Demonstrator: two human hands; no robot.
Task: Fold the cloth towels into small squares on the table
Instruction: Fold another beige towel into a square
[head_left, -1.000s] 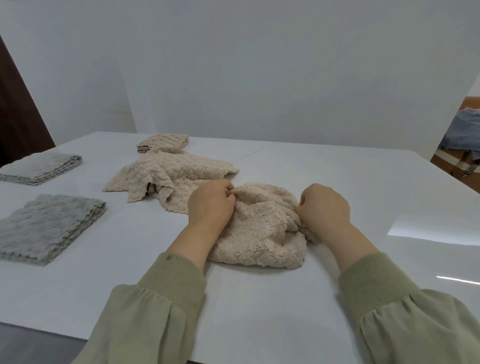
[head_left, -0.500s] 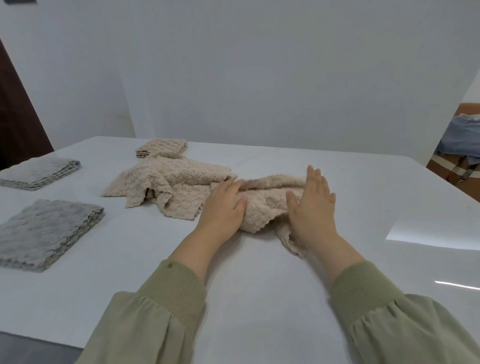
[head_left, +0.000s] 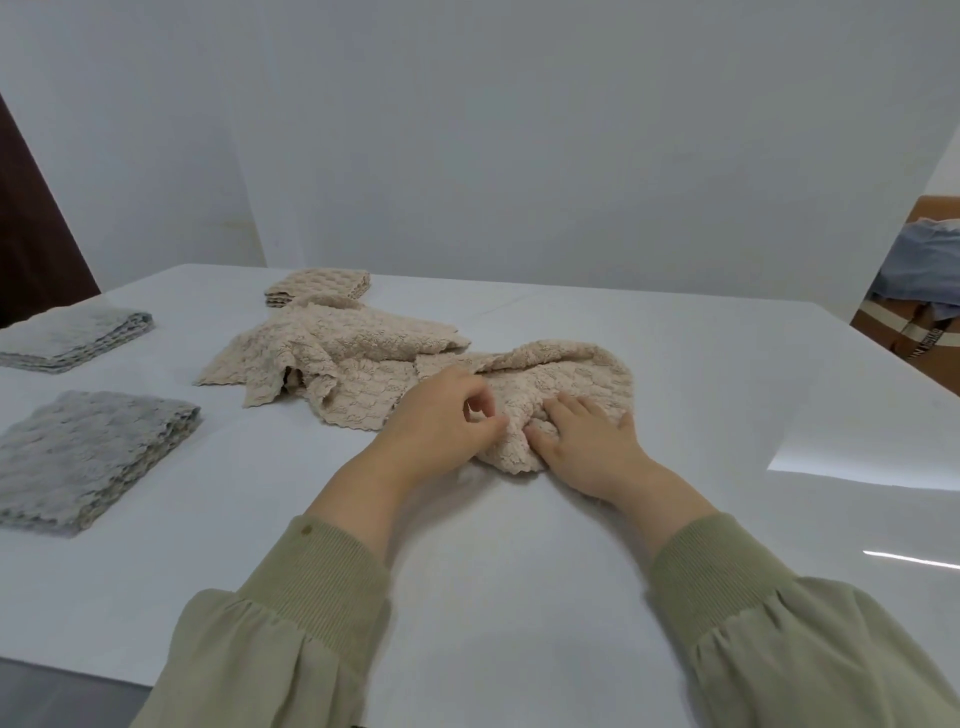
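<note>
A crumpled beige towel (head_left: 566, 379) lies on the white table (head_left: 519, 571) in front of me. My left hand (head_left: 441, 415) pinches its near left edge between thumb and fingers. My right hand (head_left: 587, 439) rests flat on its near right part, fingers spread and pointing left. A second beige towel (head_left: 337, 358) lies rumpled just to the left, touching the first. One folded beige towel (head_left: 319, 285) sits behind it.
Two folded grey towel stacks lie at the left: one near (head_left: 88, 457), one farther back (head_left: 72, 338). A white wall stands behind the table. At the far right, off the table, sit a brown box (head_left: 914, 338) and grey cloth (head_left: 924, 265).
Both hands let go of the bunched towel, spread it away from me with open palms, then came together on its near edge. The towel now lies flatter and farther out.
</note>
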